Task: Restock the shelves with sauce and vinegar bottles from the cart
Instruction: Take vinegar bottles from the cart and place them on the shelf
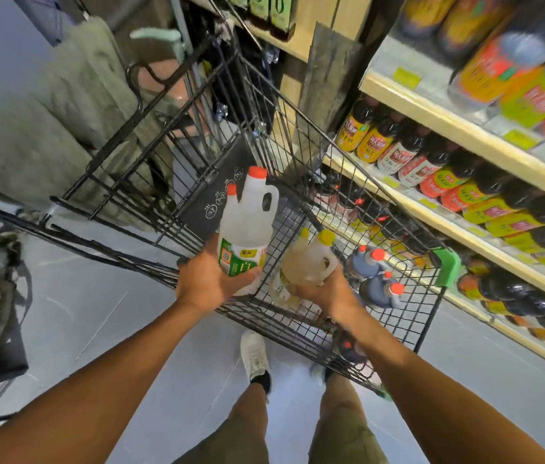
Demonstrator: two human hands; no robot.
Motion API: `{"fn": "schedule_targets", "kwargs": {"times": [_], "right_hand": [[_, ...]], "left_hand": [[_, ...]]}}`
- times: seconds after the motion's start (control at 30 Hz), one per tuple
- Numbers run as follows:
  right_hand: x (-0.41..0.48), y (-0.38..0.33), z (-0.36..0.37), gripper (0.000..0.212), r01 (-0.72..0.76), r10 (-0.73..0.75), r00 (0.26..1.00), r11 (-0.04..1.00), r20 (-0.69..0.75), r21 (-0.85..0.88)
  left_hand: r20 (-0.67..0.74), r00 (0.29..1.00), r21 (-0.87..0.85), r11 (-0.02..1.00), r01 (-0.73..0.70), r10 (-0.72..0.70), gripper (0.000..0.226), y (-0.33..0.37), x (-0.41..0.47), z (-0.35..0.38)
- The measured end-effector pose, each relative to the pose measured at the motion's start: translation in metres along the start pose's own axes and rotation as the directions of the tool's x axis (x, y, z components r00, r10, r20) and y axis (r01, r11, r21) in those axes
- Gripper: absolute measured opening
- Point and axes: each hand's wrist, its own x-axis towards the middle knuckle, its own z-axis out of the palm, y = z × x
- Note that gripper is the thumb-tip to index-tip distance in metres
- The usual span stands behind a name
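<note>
White vinegar jug [247, 229], orange cap, upright over cart [211, 195]; left hand [206, 279] fingers curl under its base. Right hand [328, 291] fingers grip yellow-capped jug [308, 262] just beside.

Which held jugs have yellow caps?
The yellowish jugs gripped by the right hand; the left hand holds clear jugs with orange caps.

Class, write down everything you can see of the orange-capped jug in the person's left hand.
The jug is clear and plastic-looking, with an orange cap, a moulded loop handle near the neck and a green-and-white label low down. It stands roughly upright above the cart; the left hand grips its base. A second orange cap shows beside it.
</note>
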Motion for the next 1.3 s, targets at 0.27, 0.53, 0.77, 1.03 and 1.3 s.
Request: {"fn": "schedule_targets", "kwargs": {"times": [0.27, 0.53, 0.77, 1.03, 1.3], "right_hand": [[-0.050, -0.092, -0.040, 0.119, 0.101, -0.107, 0.994, 0.898, -0.011, 0.427], [-0.114, -0.131, -0.084, 0.105, 0.228, -0.167, 0.973, 0.776, -0.158, 0.588], [-0.171, -0.123, -0.135, 0.084, 0.325, -0.153, 0.928, 0.776, -0.339, 0.541], [-0.253, -0.072, -0.200, 0.073, 0.405, -0.166, 0.875, 0.765, -0.455, 0.501], [-0.347, 0.004, -0.274, 0.082, 0.405, -0.014, 0.813, 0.732, -0.582, 0.548]], "left_hand": [[0.140, 0.983, -0.462, 0.886, -0.039, 0.117, 0.069, 0.022, -0.022, -0.035], [0.267, 0.905, -0.661, 0.746, -0.078, 0.332, 0.068, 0.101, -0.052, -0.053], [0.380, 0.797, -0.736, 0.675, -0.047, 0.470, 0.078, 0.179, -0.089, -0.037], [0.493, 0.677, -0.746, 0.666, 0.006, 0.546, 0.111, 0.262, -0.151, 0.020], [0.588, 0.521, -0.704, 0.709, -0.048, 0.619, 0.082, 0.333, -0.239, 0.100]]}}
